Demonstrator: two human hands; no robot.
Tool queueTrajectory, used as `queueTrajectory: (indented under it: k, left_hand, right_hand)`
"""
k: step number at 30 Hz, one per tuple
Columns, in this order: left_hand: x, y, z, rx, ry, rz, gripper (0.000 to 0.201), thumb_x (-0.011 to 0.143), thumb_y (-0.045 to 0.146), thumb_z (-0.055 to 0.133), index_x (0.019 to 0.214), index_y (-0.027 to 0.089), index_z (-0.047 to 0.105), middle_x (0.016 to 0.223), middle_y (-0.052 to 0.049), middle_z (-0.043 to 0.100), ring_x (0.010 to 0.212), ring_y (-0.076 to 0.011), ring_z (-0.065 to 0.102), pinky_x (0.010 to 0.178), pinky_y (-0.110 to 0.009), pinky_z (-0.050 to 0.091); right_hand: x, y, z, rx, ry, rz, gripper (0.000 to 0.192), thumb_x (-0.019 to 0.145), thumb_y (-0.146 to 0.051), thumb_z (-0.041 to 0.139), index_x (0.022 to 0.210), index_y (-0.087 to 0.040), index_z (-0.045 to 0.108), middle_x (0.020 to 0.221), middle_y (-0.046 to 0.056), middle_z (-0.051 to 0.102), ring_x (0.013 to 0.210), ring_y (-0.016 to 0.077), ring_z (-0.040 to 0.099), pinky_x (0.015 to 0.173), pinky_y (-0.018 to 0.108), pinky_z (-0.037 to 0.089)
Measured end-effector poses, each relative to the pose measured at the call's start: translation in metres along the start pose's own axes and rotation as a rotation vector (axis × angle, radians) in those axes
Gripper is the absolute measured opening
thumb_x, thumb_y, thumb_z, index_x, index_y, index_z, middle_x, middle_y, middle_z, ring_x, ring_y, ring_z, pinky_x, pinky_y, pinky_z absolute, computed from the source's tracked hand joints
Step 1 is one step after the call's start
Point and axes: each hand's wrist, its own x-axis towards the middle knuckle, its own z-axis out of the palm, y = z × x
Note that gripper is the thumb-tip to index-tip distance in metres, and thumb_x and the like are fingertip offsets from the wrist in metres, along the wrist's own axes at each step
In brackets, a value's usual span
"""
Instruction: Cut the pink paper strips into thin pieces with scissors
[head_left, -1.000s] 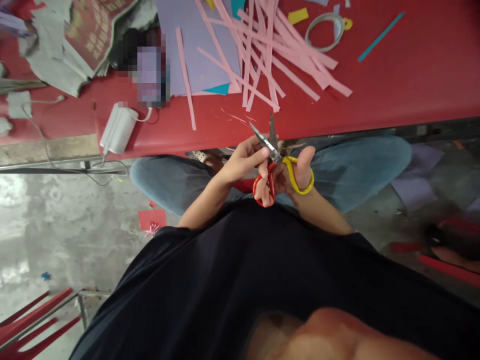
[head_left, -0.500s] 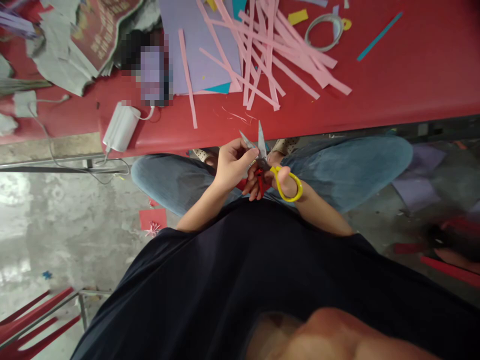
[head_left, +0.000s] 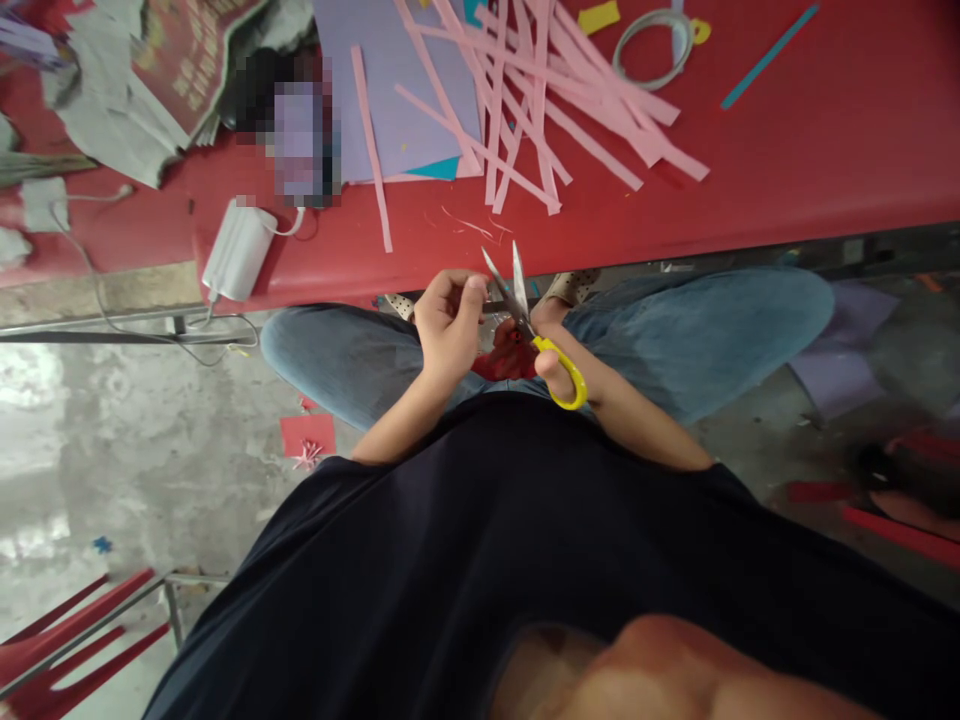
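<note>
Scissors point(head_left: 522, 312) with pointed metal blades point(head_left: 518, 272)

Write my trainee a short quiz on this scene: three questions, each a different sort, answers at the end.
1. Choose one. The scissors are in the right hand, its thumb through a handle loop that is: A) black, B) yellow, C) green.

2. True or false? The two blades are closed against each other.

3. Fill the gap. On the red table, the thin strip to the right of the pale ring in the picture is coloured ____.

Key: 1. B. 2. False; they are spread apart in a V. 3. Blue.
</note>
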Motion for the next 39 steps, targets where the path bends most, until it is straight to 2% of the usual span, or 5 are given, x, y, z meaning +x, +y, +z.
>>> queueTrajectory:
  k: [8, 16, 22, 31, 39]
  left_hand:
    - [-0.022, 0.010, -0.004, 0.149, -0.039, 0.217, 0.019, 0.102, 0.041, 0.082, 0.109, 0.023, 0.085, 0.096, -0.003, 0.084, 0.077, -0.0134, 0.076, 0.074, -0.026, 0.062]
    - [-0.022, 0.019, -0.008, 0.252, -0.013, 0.305, 0.012, 0.102, 0.032, 0.075, 0.095, 0.023, 0.080, 0.086, 0.000, 0.081, 0.066, -0.0117, 0.072, 0.061, -0.025, 0.054]
    - [-0.021, 0.022, -0.016, 0.327, -0.024, 0.395, 0.014, 0.091, 0.017, 0.074, 0.098, 0.026, 0.082, 0.087, 0.001, 0.082, 0.061, -0.0098, 0.066, 0.052, -0.024, 0.040]
    - [-0.012, 0.027, -0.015, 0.316, -0.070, 0.525, 0.016, 0.080, 0.013, 0.072, 0.090, 0.025, 0.074, 0.081, 0.002, 0.078, 0.067, -0.0134, 0.070, 0.062, -0.027, 0.051]
    - [-0.008, 0.019, -0.020, 0.110, 0.088, 0.147, 0.036, 0.106, 0.051, 0.070, 0.083, 0.024, 0.063, 0.060, 0.005, 0.055, 0.050, -0.0101, 0.050, 0.053, -0.026, 0.041]
  right_hand:
    - [-0.004, -0.018, 0.005, -0.739, 0.174, -0.035, 0.095, 0.089, -0.090, 0.069, 0.148, -0.016, 0.058, 0.116, 0.020, 0.082, 0.090, 0.0352, 0.081, 0.082, 0.045, 0.061]
    - [-0.010, -0.029, 0.015, -1.181, 0.195, 0.006, 0.097, 0.093, -0.086, 0.066, 0.152, -0.008, 0.061, 0.117, 0.025, 0.083, 0.098, 0.0449, 0.081, 0.083, 0.047, 0.054]
    - [-0.013, -0.036, 0.017, -1.259, 0.174, 0.019, 0.101, 0.094, -0.089, 0.063, 0.153, -0.007, 0.061, 0.123, 0.027, 0.082, 0.104, 0.0458, 0.080, 0.088, 0.048, 0.052]
    - [-0.014, -0.038, 0.019, -1.284, 0.116, 0.052, 0.100, 0.095, -0.092, 0.056, 0.149, -0.009, 0.062, 0.122, 0.027, 0.081, 0.103, 0.0466, 0.079, 0.076, 0.044, 0.050]
    - [-0.014, -0.024, 0.011, -1.146, 0.395, -0.076, 0.083, 0.096, -0.084, 0.064, 0.143, -0.015, 0.065, 0.114, 0.018, 0.082, 0.101, 0.0368, 0.078, 0.083, 0.042, 0.052]
